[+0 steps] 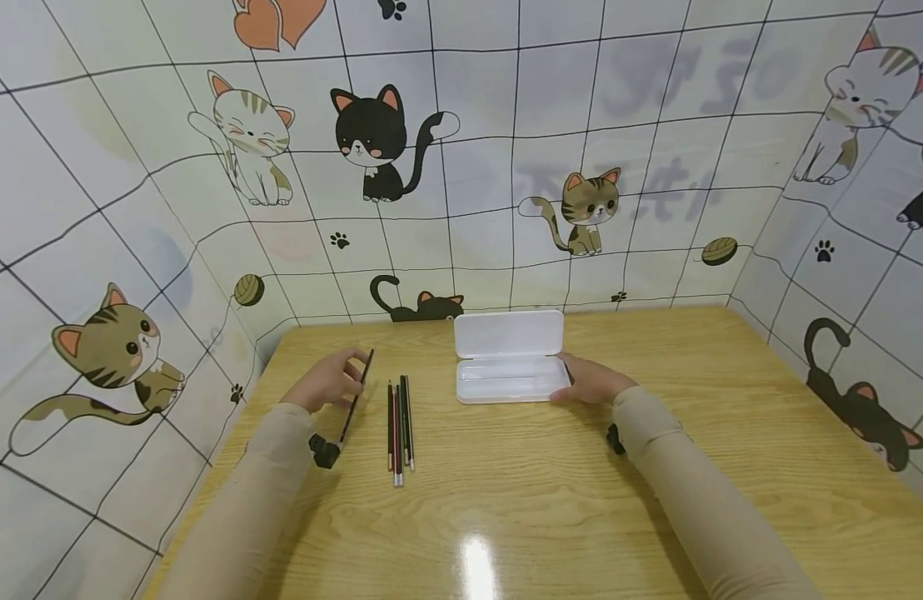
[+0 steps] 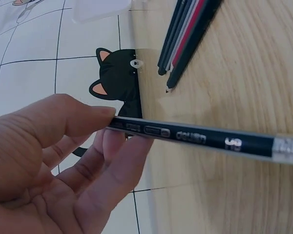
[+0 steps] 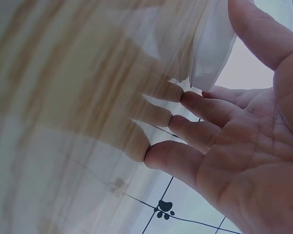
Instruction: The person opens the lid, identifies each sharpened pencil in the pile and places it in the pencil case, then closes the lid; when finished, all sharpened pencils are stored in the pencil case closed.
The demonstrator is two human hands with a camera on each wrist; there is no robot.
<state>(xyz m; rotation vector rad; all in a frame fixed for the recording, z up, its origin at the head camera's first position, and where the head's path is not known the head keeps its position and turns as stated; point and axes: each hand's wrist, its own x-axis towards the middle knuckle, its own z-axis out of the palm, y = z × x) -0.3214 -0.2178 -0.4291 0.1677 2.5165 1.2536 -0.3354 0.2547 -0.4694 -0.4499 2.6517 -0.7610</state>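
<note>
My left hand [image 1: 329, 381] pinches a dark pencil [image 2: 185, 135] between thumb and fingers, left of the other pencils. In the left wrist view the pencil lies across the frame, with white lettering and a silvery band towards its end. A white pencil case [image 1: 509, 336] stands with its lid raised at the back of the table. My right hand [image 1: 587, 381] holds the case's right end, thumb at the front corner. In the right wrist view the other fingertips [image 3: 156, 152] rest on the table beside the white case [image 3: 214, 46].
Several dark pencils and a red one [image 1: 398, 429] lie in a loose bundle between my left hand and the case. The wooden table [image 1: 536, 508] meets a backdrop [image 1: 484, 208] printed with cats along its back and sides. Black wrist cameras [image 1: 325, 452] hang under both wrists.
</note>
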